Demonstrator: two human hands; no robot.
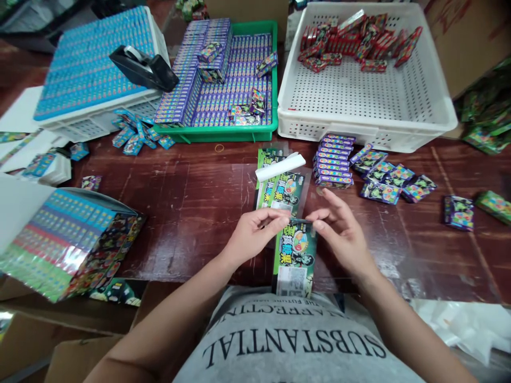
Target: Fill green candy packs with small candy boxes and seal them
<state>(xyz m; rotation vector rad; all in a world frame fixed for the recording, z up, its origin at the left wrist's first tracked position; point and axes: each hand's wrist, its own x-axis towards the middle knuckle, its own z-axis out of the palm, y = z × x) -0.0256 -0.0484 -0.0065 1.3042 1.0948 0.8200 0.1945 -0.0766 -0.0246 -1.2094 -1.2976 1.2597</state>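
Observation:
A green and black printed candy bag hangs over the table's front edge, close to the grey shirt. At its upper edge, my left hand pinches the left corner between thumb and fingers. The opposite corner is pinched by my right hand, whose other fingers are partly raised. That edge looks folded or narrow between my fingertips; whether anything is inside the bag I cannot tell. Just beyond my hands lie more green printed bags with clear margins, overlapping. Across them rests a folded white strip.
Purple small boxes are stacked to the right, with loose ones beside them. Behind stand a white basket with red boxes and a green tray of purple boxes. A black tape dispenser sits on blue boxes; a filled carton is left.

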